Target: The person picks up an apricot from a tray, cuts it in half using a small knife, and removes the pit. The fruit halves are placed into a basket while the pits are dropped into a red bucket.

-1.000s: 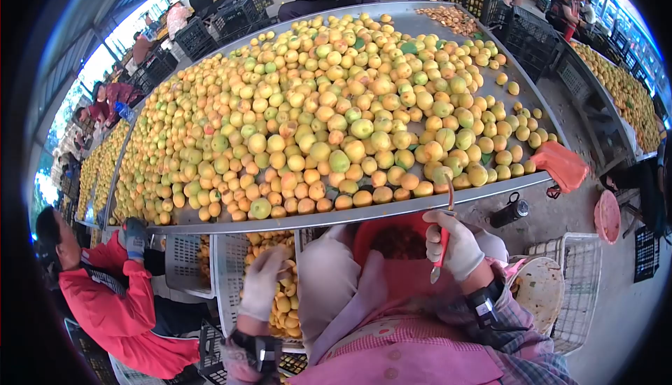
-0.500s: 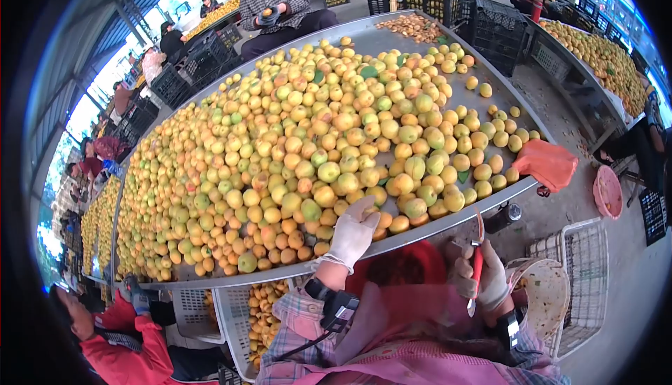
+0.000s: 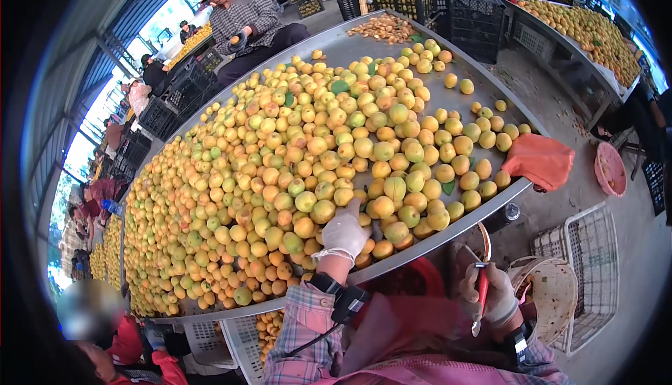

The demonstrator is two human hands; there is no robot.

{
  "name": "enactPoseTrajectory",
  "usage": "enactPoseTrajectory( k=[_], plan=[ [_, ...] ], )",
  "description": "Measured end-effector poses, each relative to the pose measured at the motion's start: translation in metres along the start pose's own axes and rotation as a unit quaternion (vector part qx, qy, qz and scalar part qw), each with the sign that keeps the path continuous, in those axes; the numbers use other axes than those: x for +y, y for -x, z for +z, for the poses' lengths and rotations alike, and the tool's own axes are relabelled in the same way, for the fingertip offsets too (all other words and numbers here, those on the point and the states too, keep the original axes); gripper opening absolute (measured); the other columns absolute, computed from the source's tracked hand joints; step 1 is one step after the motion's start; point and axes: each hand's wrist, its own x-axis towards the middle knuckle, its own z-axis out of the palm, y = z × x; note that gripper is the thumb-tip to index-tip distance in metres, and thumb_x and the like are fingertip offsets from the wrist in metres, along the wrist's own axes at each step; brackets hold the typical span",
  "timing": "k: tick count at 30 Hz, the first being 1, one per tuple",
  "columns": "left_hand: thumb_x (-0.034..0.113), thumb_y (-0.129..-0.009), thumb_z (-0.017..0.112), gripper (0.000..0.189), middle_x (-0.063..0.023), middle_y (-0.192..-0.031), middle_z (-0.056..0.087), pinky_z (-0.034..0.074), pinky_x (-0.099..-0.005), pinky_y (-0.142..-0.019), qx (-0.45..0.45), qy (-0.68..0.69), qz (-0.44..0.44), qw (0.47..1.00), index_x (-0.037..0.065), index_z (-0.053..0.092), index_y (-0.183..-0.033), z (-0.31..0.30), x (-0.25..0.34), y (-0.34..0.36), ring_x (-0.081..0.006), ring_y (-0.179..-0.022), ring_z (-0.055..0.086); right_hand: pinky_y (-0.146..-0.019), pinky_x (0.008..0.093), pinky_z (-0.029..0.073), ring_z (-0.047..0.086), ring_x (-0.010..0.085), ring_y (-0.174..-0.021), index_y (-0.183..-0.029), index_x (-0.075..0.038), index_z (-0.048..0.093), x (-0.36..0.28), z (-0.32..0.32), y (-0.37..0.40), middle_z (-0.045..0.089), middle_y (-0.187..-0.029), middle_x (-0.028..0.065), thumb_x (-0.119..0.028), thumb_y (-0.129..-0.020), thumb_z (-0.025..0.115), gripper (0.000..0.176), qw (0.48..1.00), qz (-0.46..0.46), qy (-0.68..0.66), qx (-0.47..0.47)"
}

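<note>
Yellow-orange apricots (image 3: 266, 168), some greenish, are heaped over a metal-topped table (image 3: 448, 94). My left hand (image 3: 345, 234), in a whitish glove, reaches over the near rim into the pile. Its fingers are stretched forward among the apricots, their tips partly hidden, and no fruit shows in its grasp. Off the table's near edge, my right hand (image 3: 498, 295), also gloved, is closed around a red-handled tool (image 3: 483, 288). A curved metal blade rises from the tool's upper end, and a small metal tip sticks out below.
An orange-red cloth (image 3: 539, 162) hangs at the right corner. Below stand a red basin (image 3: 413, 280), a pale bucket (image 3: 556, 301) and white crates (image 3: 595, 266). Stones (image 3: 383, 28) lie at the far end. A co-worker (image 3: 245, 24) sits across; another person's red sleeve (image 3: 126, 343) is at lower left.
The view has shifted a little. My left hand has moved farther in among the apricots, its fingers now pointing more straight ahead. My right hand still holds the red-handled tool.
</note>
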Motion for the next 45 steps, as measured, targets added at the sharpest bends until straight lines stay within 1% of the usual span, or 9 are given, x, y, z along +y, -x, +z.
enactPoseTrajectory(
  k=[9, 12, 16, 25, 27, 35, 37, 39, 45],
  plan=[
    [0.025, -0.073, 0.076, 0.05, -0.0161, -0.101, 0.063, 0.054, -0.0425, -0.072, 0.193, 0.134, 0.121, 0.965, 0.007, 0.058, -0.116, -0.004, -0.015, 0.051, -0.0329, -0.088, 0.064, -0.041, 0.03, 0.042, 0.051, 0.0217, -0.046, -0.099, 0.004, 0.059, 0.003, 0.016, -0.004, 0.055, -0.071, 0.0153, -0.042, -0.094, 0.056, 0.046, 0.998, -0.023, 0.057, -0.014],
    [0.007, -0.082, 0.062, 0.044, -0.0039, -0.095, 0.062, 0.05, -0.0244, -0.064, -0.062, 0.687, -0.082, 0.719, -0.001, 0.055, -0.125, -0.026, 0.0, 0.091, -0.011, -0.075, 0.061, -0.043, 0.0293, 0.045, 0.055, 0.0195, -0.051, -0.117, 0.002, 0.056, 0.004, 0.038, -0.008, 0.062, -0.08, 0.0145, -0.029, -0.097, 0.051, 0.037, 0.981, 0.02, 0.189, 0.047],
    [0.009, -0.079, 0.069, 0.05, -0.0074, -0.1, 0.064, 0.051, -0.0249, -0.072, 0.028, 0.493, 0.09, 0.865, 0.001, 0.054, -0.126, -0.029, 0.006, 0.131, -0.0145, -0.082, 0.062, -0.043, 0.0261, 0.044, 0.055, 0.0142, -0.051, -0.125, -0.003, 0.052, 0.029, 0.063, -0.021, 0.066, -0.084, 0.0092, -0.028, -0.095, 0.056, 0.04, 0.974, 0.04, 0.218, 0.044],
    [0.016, -0.074, 0.081, 0.081, -0.0132, -0.128, 0.052, 0.048, -0.0306, -0.091, 0.075, 0.429, 0.177, 0.883, 0.004, 0.039, -0.142, -0.043, 0.021, 0.21, -0.0209, -0.113, 0.055, -0.047, 0.021, 0.044, 0.056, 0.0108, -0.053, -0.134, -0.005, 0.047, 0.061, 0.122, 0.0, 0.061, -0.071, 0.006, -0.018, -0.091, 0.061, 0.047, 0.953, -0.006, 0.299, -0.042],
    [0.02, -0.08, 0.079, 0.077, -0.01, -0.129, 0.05, 0.051, -0.0297, -0.085, -0.073, 0.765, 0.131, 0.626, 0.003, 0.037, -0.143, -0.027, 0.015, 0.222, -0.0169, -0.111, 0.053, -0.049, 0.0196, 0.044, 0.057, 0.0092, -0.058, -0.138, -0.005, 0.043, 0.071, 0.125, 0.009, 0.063, -0.078, 0.0062, -0.012, -0.092, 0.061, 0.05, 0.948, -0.006, 0.307, -0.085],
    [0.021, -0.087, 0.074, 0.064, -0.0062, -0.115, 0.059, 0.051, -0.0243, -0.081, -0.001, 0.69, 0.13, 0.712, 0.004, 0.041, -0.14, -0.05, -0.003, 0.268, -0.0139, -0.097, 0.059, -0.051, 0.0185, 0.045, 0.055, 0.0071, -0.057, -0.143, -0.007, 0.039, 0.096, 0.14, 0.026, 0.063, -0.092, 0.0056, -0.01, -0.095, 0.059, 0.052, 0.908, -0.043, 0.385, -0.16],
    [0.017, -0.085, 0.075, 0.062, -0.0076, -0.119, 0.059, 0.052, -0.0262, -0.084, 0.175, 0.408, 0.187, 0.876, 0.005, 0.045, -0.138, -0.059, -0.004, 0.275, -0.0138, -0.1, 0.06, -0.05, 0.0184, 0.044, 0.055, 0.0072, -0.056, -0.142, -0.007, 0.04, 0.093, 0.145, 0.022, 0.063, -0.091, 0.0057, -0.013, -0.096, 0.058, 0.05, 0.903, -0.048, 0.398, -0.157],
    [0.01, -0.083, 0.075, 0.062, -0.0089, -0.124, 0.058, 0.05, -0.0293, -0.091, 0.118, 0.539, 0.134, 0.823, 0.005, 0.046, -0.137, -0.052, -0.012, 0.274, -0.0152, -0.108, 0.058, -0.049, 0.0188, 0.043, 0.053, 0.0078, -0.054, -0.138, -0.007, 0.043, 0.09, 0.138, 0.019, 0.059, -0.078, 0.004, -0.026, -0.099, 0.054, 0.045, 0.886, -0.084, 0.441, -0.113],
    [0.008, -0.077, 0.078, 0.065, -0.0091, -0.127, 0.056, 0.043, -0.0293, -0.1, 0.127, 0.411, 0.116, 0.895, 0.006, 0.049, -0.135, -0.084, -0.014, 0.281, -0.0173, -0.115, 0.054, -0.045, 0.0199, 0.032, 0.041, 0.0069, -0.047, -0.13, 0.003, 0.042, 0.09, 0.148, 0.027, 0.045, -0.06, -0.0007, -0.04, -0.103, 0.04, 0.051, 0.854, -0.094, 0.48, -0.179]
  ],
)
